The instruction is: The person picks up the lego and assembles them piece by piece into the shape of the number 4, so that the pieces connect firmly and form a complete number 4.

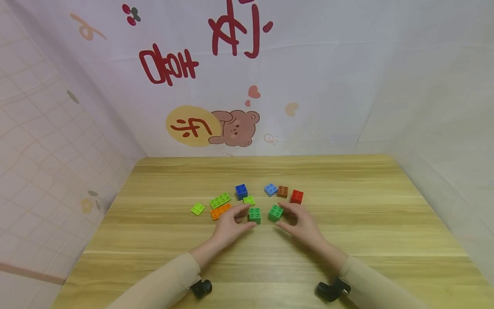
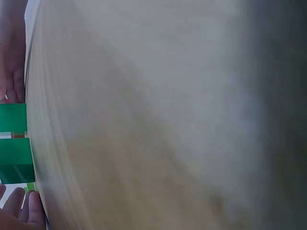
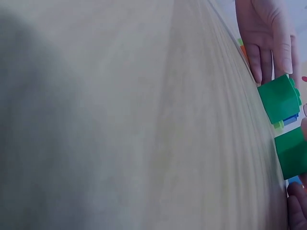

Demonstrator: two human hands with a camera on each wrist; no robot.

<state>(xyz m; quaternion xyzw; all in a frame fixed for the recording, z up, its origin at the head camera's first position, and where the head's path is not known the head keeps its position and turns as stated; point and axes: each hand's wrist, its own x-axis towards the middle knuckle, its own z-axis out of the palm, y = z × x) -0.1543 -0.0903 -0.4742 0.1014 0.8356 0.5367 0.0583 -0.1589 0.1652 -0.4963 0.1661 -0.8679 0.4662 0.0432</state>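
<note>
Two green toy bricks with studs on top stand on the table a short gap apart in the head view. My left hand (image 1: pixel 227 225) pinches the left green brick (image 1: pixel 254 216), thumb on the near side and fingers on the far side. The right green brick (image 1: pixel 275 213) sits between the thumb and fingers of my right hand (image 1: pixel 305 224), slightly turned. Both bricks also show at the edge of the left wrist view. In the right wrist view, the left hand's thumb (image 3: pixel 283 48) reaches down to its brick.
Behind the hands lie an orange brick (image 1: pixel 220 212), a long lime brick (image 1: pixel 220 201), small lime bricks (image 1: pixel 198 209) (image 1: pixel 248 200), a dark blue brick (image 1: pixel 241 192), a light blue brick (image 1: pixel 271 189), a brown brick (image 1: pixel 283 191) and a red brick (image 1: pixel 296 196). A printed cloth (image 1: pixel 308 86) hangs behind the wooden table (image 1: pixel 270 274).
</note>
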